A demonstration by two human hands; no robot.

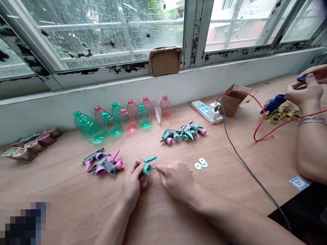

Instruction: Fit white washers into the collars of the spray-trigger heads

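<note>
Left hand: (134,178) fingers clamped round a teal spray head (146,169), its collar mouth turned toward the right hand; the teal trigger (149,159) sticks out above.
Right hand: (176,177) fingertips pinched on a thin rod (153,167); what grips its far part is hidden under the palm.
Rod to collar: rod's long axis runs roughly left-right, tip aimed leftward at the mouth; whether it is just inside or just short, cannot tell. In my judgement, this alignment is what matters.
White washers: (201,162) flat on the table, beyond and right of the right hand, which is the nearer one.
Pink-and-grey spray heads: (103,163) piled left of the left hand.
Teal-and-grey spray heads: (187,132) mostly, heaped beyond the right hand.
</note>
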